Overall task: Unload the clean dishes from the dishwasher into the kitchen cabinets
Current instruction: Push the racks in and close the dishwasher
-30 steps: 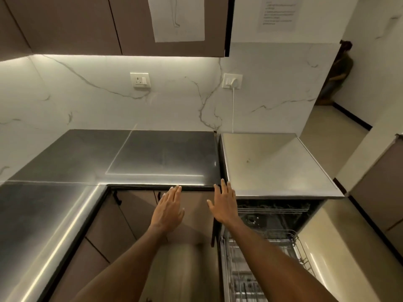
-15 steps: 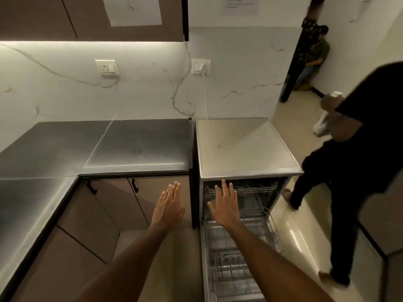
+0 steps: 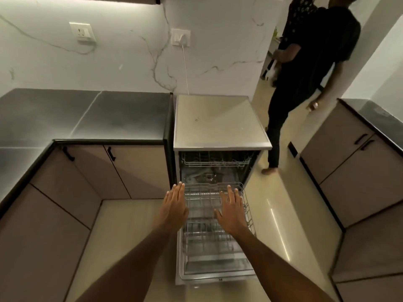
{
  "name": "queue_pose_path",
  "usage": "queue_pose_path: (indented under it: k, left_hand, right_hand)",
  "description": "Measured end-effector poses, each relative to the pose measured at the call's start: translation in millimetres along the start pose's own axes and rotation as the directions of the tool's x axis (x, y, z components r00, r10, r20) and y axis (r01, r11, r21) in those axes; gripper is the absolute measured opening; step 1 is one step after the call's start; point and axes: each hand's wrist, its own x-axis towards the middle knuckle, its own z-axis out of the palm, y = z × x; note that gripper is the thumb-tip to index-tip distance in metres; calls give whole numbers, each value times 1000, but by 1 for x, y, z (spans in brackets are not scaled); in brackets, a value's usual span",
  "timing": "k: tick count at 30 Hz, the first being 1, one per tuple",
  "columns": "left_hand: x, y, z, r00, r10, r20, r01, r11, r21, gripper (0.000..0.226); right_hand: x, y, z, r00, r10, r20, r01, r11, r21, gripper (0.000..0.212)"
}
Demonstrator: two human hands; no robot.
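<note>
The dishwasher [image 3: 220,120] stands open under a steel top, its door lowered flat to the floor. Its lower wire rack [image 3: 209,243] is pulled out over the door and I see no dishes in it. The upper rack [image 3: 214,162] sits inside the tub. My left hand [image 3: 174,207] hovers flat, fingers straight, over the rack's left edge. My right hand [image 3: 232,211] hovers flat over the rack's right half. Neither hand holds anything.
Dark countertop [image 3: 87,115] runs left and wraps the corner, with base cabinets [image 3: 122,171] below. More cabinets [image 3: 357,175] line the right side. A person in black [image 3: 305,68] walks away through the doorway at the back right. Pale floor [image 3: 279,216] lies beside the door.
My view has tilted down and pulled back, showing the whole lowered door and rack. Both hands stayed flat and shifted right over the rack. The person in black has walked farther off.
</note>
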Motion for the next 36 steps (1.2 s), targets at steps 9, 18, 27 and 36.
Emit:
queue_pose_path:
  k: [9, 18, 27, 36]
  left_hand:
    - [-31, 71, 60, 996, -82, -18, 83, 996, 35, 81]
    - [-72, 121, 165, 986, -158, 44, 156, 987, 51, 83]
    - [-79, 83, 311, 965, -152, 214, 131, 985, 109, 83]
    - [-43, -23, 483, 917, -160, 364, 97, 978, 186, 82]
  right_hand:
    - [-35, 96, 31, 994, -101, 43, 97, 993, 74, 73]
    - [-58, 172, 104, 989, -145, 44, 139, 984, 112, 71]
    - [-36, 214, 254, 983, -97, 155, 77, 988, 131, 72]
    - [24, 244, 443, 980, -111, 163, 95, 990, 104, 70]
